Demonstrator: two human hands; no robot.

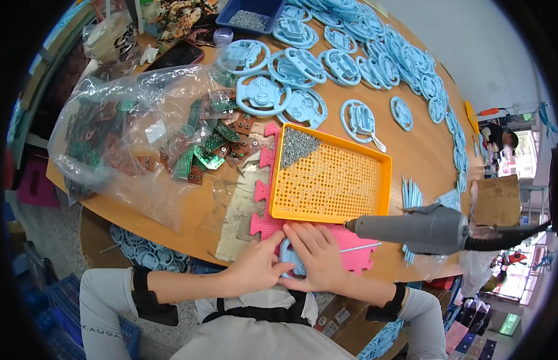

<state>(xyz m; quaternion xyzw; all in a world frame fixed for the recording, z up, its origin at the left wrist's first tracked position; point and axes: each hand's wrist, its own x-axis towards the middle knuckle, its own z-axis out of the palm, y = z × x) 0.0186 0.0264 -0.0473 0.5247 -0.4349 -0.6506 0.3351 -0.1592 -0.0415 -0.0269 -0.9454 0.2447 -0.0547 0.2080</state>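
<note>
Head view: a person's two bare hands work at the near edge of a wooden tabletop (423, 156).
Left grip: the left hand (258, 268) grasps a light-blue plastic piece (294, 262).
Right grip: the right hand (315, 255) grasps the same piece, fingers stretched over it.
Blue piece: on a pink foam mat (354, 258), mostly hidden by the hands.
Yellow tray (388, 180): just beyond the hands, small screws (298, 147) heaped in one corner.
Power screwdriver (417, 231): right, tip beside the tray.
Writing: dark lettering (101, 331) on the left sleeve (105, 306); box stickers (342, 315) too small to read.
</note>
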